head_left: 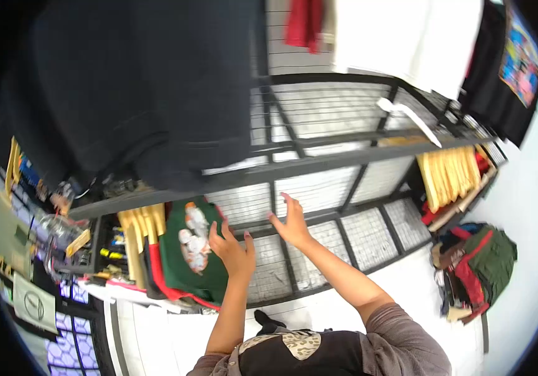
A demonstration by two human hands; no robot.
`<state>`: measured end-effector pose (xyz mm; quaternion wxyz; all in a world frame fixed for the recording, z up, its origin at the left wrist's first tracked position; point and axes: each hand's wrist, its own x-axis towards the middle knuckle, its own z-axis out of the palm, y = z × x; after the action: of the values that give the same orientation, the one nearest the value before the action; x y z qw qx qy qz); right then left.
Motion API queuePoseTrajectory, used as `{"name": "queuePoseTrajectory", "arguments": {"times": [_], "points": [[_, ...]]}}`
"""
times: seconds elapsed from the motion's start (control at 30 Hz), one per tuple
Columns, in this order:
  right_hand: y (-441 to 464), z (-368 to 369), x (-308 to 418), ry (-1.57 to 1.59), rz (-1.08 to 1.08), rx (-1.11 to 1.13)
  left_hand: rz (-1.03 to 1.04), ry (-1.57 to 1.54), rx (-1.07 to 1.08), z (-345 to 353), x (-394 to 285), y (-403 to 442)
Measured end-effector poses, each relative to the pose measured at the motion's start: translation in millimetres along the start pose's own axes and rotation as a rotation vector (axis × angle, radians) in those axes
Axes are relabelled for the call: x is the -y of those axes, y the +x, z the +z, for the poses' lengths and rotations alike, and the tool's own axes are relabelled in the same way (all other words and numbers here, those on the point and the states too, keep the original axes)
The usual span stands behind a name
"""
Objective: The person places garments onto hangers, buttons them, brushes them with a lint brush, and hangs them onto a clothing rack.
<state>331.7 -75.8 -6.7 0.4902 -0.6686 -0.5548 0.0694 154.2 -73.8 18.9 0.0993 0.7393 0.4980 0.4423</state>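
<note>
Both hands are raised in front of a black metal rack (319, 164). My left hand (234, 249) is empty, its fingers apart, just right of a green garment (184, 250) with a white and orange print. My right hand (291, 224) is also empty with fingers spread, in front of the rack's wire grid below the long bar. A large dark garment (156, 88) hangs at the upper left, and a white garment (400, 37) hangs at the upper right. Neither hand visibly touches anything.
Yellow hangers (449, 175) with clothes fill the rack's right end. A white hanger (410, 119) lies on the upper level. A pile of clothes (479, 269) rests on the floor at right. More yellow hangers (143, 222) are at left, near hanging bags (36, 304).
</note>
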Motion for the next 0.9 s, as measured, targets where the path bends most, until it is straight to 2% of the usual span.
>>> {"name": "queuePoseTrajectory", "arguments": {"times": [0.13, 0.33, 0.43, 0.53, 0.57, 0.6, 0.7, 0.83, 0.9], "points": [[-55, -142, -77, -0.164, 0.126, -0.292, 0.028, 0.046, 0.218, 70, -83, -52], [-194, -371, -155, -0.356, 0.354, -0.613, 0.210, -0.237, 0.429, 180, -260, -151], [-274, -472, -161, -0.399, 0.493, -0.802, 0.374, -0.348, 0.540, 218, -351, -210], [-353, -540, -185, -0.402, 0.629, -0.970, 0.529, -0.488, 0.688, 246, -427, -263], [-374, -557, -189, -0.280, 0.726, -1.050, 0.570, -0.500, 0.726, 255, -447, -282], [-394, -573, -191, -0.154, 0.809, -1.127, 0.569, -0.538, 0.803, 261, -468, -297], [-446, -613, -206, -0.221, 0.858, -1.263, 0.588, -0.579, 0.985, 287, -527, -340], [-505, -671, -245, -0.204, 0.943, -1.283, 0.578, -0.685, 1.165, 345, -598, -399], [-528, -705, -261, -0.200, 0.986, -1.287, 0.425, -0.822, 1.438, 377, -641, -428]]}}
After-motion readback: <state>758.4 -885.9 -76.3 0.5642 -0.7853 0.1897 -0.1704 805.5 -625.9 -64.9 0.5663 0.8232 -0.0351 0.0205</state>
